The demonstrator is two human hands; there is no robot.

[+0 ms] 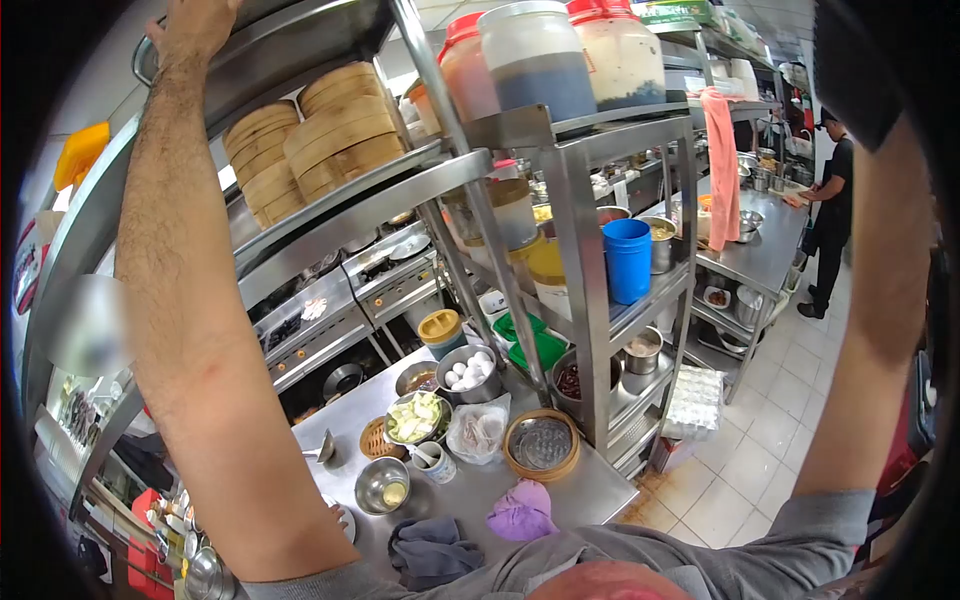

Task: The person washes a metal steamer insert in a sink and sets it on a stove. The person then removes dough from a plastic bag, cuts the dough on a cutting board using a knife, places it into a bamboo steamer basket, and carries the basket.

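Note:
My left arm reaches up the left side, and my left hand (197, 32) is at the top edge beside a large metal pan or shelf underside (290, 60) with a looped handle. Most of its fingers are cut off by the frame, so its grip cannot be told. My right arm (868, 300) is raised on the far right. A dark shape (865, 75) covers its upper end, and my right hand does not show. Bamboo steamers (345, 130) are stacked on the metal shelf between my arms.
Below, a steel counter (330, 475) holds a bowl of eggs (470, 372), chopped vegetables (415, 415), a bamboo steamer (541, 442) and cloths (432, 552). Big jars (540, 60) and a blue container (627, 262) stand on a steel rack. A person (833, 200) works at the far right.

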